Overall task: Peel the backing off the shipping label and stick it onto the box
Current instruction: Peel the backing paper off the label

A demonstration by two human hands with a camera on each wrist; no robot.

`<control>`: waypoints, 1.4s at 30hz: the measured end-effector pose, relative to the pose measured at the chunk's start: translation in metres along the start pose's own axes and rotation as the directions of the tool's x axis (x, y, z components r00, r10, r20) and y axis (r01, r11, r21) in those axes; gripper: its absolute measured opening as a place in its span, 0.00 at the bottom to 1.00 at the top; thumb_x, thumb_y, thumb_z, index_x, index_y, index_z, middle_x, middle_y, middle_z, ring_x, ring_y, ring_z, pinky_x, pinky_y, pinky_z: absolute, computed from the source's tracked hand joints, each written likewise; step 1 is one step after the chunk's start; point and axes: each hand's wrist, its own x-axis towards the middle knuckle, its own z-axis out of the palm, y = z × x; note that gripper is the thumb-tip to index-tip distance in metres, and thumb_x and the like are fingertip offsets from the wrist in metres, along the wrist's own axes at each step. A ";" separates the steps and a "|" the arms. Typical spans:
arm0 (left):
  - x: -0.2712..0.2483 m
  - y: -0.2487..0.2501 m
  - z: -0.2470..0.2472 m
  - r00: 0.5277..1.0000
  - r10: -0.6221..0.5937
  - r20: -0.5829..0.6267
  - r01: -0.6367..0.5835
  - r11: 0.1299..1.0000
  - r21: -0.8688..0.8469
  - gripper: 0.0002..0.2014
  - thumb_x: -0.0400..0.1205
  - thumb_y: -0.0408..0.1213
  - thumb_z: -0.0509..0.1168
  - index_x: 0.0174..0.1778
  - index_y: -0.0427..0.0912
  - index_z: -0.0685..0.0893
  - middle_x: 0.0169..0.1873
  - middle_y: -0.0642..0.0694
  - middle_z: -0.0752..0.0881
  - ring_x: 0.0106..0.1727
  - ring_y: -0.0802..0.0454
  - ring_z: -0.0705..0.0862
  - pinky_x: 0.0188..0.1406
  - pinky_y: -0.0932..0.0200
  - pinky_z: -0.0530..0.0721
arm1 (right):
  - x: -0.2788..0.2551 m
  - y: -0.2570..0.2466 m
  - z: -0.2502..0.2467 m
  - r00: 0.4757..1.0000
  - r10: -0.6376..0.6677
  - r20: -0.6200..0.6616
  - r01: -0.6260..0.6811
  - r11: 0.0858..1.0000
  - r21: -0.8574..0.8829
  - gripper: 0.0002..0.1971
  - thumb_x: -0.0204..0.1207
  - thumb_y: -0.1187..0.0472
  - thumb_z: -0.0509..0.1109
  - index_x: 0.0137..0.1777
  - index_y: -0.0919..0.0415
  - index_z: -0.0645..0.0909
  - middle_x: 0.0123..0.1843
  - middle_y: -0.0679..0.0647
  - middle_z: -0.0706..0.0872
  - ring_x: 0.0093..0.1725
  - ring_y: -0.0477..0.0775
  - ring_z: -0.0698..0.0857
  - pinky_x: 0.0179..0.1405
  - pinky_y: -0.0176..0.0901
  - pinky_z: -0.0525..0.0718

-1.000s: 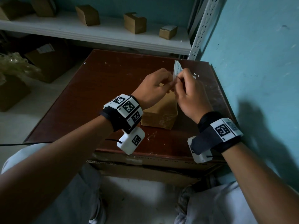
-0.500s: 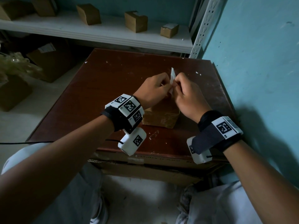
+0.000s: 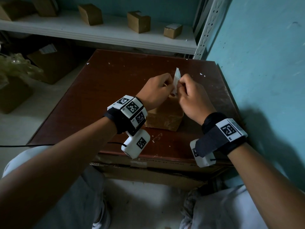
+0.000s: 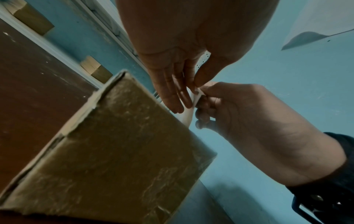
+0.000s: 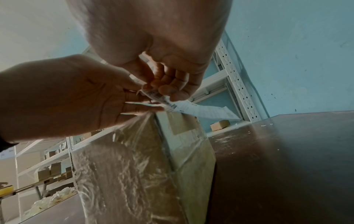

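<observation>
A small brown cardboard box (image 3: 165,117) wrapped in clear film stands on the dark red-brown table (image 3: 115,83). Just above its top, both hands hold a white printed shipping label (image 3: 177,76) that stands edge-on. My left hand (image 3: 168,87) pinches the label's near corner between thumb and fingers. My right hand (image 3: 180,85) pinches the same corner from the other side. In the left wrist view the left thumb and fingers (image 4: 172,97) meet the right hand (image 4: 239,109) on the white strip (image 4: 188,116). In the right wrist view the label (image 5: 201,110) extends past the box (image 5: 143,159).
A blue wall (image 3: 264,71) runs close along the table's right side. A white shelf (image 3: 107,35) behind the table carries several small cardboard boxes (image 3: 138,22). Larger cartons (image 3: 52,63) and a bag sit on the floor at the left. Small scraps (image 3: 156,138) lie near the table's front edge.
The label has turned from partly face-on to edge-on between the hands. Both hands stay pinched on it above the box, shifted only slightly.
</observation>
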 end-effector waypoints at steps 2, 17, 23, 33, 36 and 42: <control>0.000 0.000 0.000 1.000 -0.009 0.006 0.009 1.000 -0.010 0.06 0.85 0.33 0.58 0.45 0.40 0.78 0.45 0.44 0.85 0.47 0.45 0.86 0.50 0.42 0.87 | 0.000 0.000 -0.001 1.000 0.002 -0.004 -0.002 1.000 -0.005 0.05 0.84 0.66 0.57 0.52 0.65 0.74 0.43 0.58 0.82 0.40 0.56 0.81 0.40 0.60 0.80; -0.001 0.002 -0.001 0.999 -0.041 0.010 0.042 0.998 -0.041 0.06 0.84 0.33 0.58 0.44 0.44 0.78 0.47 0.44 0.84 0.47 0.45 0.86 0.49 0.42 0.87 | 0.001 0.000 -0.002 1.000 0.011 -0.021 -0.011 1.000 -0.015 0.06 0.84 0.65 0.57 0.51 0.66 0.74 0.41 0.56 0.81 0.39 0.57 0.81 0.41 0.61 0.80; -0.002 0.005 -0.001 0.998 -0.062 -0.008 0.061 0.997 -0.046 0.06 0.84 0.33 0.58 0.44 0.42 0.78 0.49 0.40 0.84 0.48 0.41 0.85 0.49 0.38 0.86 | 0.002 0.001 -0.001 1.000 0.016 -0.016 -0.016 1.000 -0.022 0.05 0.84 0.66 0.57 0.51 0.66 0.74 0.38 0.50 0.76 0.36 0.51 0.76 0.37 0.53 0.75; -0.002 0.005 -0.002 0.998 -0.062 -0.013 0.061 0.996 -0.063 0.05 0.85 0.32 0.57 0.47 0.38 0.78 0.49 0.40 0.84 0.46 0.43 0.87 0.47 0.43 0.88 | 0.001 0.002 -0.002 1.000 0.018 -0.021 -0.018 1.000 -0.020 0.05 0.83 0.66 0.57 0.51 0.66 0.74 0.42 0.58 0.81 0.40 0.58 0.82 0.42 0.61 0.80; -0.001 0.004 -0.002 0.998 -0.060 -0.020 0.058 0.996 -0.068 0.05 0.85 0.32 0.57 0.47 0.37 0.78 0.48 0.40 0.84 0.45 0.44 0.87 0.46 0.43 0.88 | 0.002 0.003 -0.002 1.000 0.022 -0.021 -0.022 1.000 -0.022 0.06 0.84 0.66 0.57 0.52 0.66 0.75 0.43 0.58 0.82 0.40 0.58 0.82 0.41 0.59 0.80; 0.000 0.003 -0.001 0.998 -0.060 -0.030 0.058 0.996 -0.068 0.05 0.84 0.31 0.58 0.46 0.37 0.78 0.48 0.40 0.84 0.46 0.45 0.86 0.48 0.43 0.87 | 0.002 0.003 -0.002 0.999 0.027 -0.029 -0.027 0.999 -0.022 0.06 0.84 0.65 0.57 0.52 0.67 0.74 0.42 0.57 0.82 0.39 0.57 0.82 0.40 0.61 0.82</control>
